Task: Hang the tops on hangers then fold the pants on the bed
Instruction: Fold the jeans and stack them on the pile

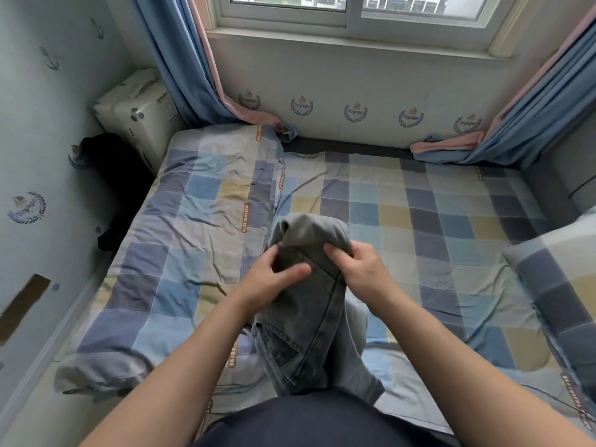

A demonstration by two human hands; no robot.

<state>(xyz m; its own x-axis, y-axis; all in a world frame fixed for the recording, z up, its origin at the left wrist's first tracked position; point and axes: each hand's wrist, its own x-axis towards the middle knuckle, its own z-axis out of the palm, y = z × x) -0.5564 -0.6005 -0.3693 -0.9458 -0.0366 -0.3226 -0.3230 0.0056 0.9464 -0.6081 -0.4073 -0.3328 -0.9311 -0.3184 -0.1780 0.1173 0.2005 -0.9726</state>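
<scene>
Fingers (pixel 337 253) of both hands curled tight, pinched grey pants (pixel 309 333) at bunched top end. Left hand (pixel 271 279) and right hand (pixel 361 272) sat side by side, equally close. Pants hung long from fingers down toward near edge of bed (pixel 435 227).

Pale wallpaper (pixel 371 82) below the window carries repeated blue laurel emblems (pixel 355 112) reading "Voyager". The checked blue-and-tan quilt (pixel 180 221) on the bed (pixel 419 204) bears narrow orange strips (pixel 244 217) printed "BEAUTIFUL"; second word unclear.

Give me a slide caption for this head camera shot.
The left hand and right hand grip bunched grey denim pants over the blue, grey and tan checked bed.
</scene>
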